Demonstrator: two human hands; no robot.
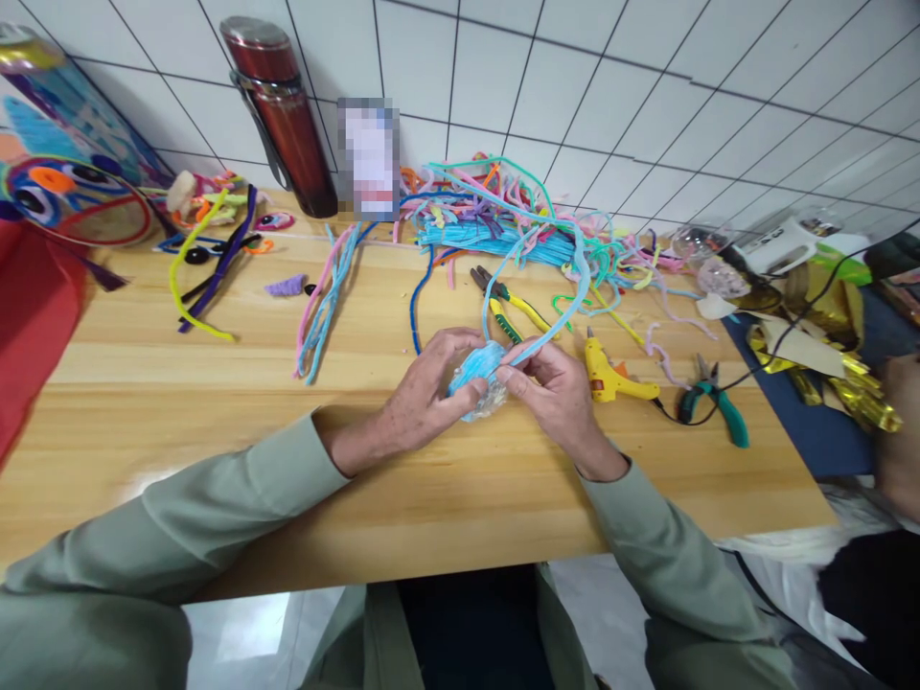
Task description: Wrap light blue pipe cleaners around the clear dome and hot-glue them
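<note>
Between my hands, just above the table, is a clear plastic ball (pixel 489 401) partly covered with light blue pipe cleaners. My left hand (pixel 438 383) wraps around its left side, the thumb pressing on the blue covering. With thumb and fingers, my right hand (pixel 550 388) pinches a light blue pipe cleaner (pixel 567 311) at the ball's right side. That strand rises in a long loop above the hands, and a thinner end comes back down to the ball. Pliers with yellow and green handles (pixel 528 311) lie just beyond my fingers.
A yellow glue gun (pixel 610 374) and teal-handled pliers (pixel 729 412) lie to the right, with a black cord. Behind is a heap of pipe cleaners (pixel 495 240). A red thermos (pixel 277 115) stands against the tiled wall. At the right edge shows another person's arm (pixel 898 431).
</note>
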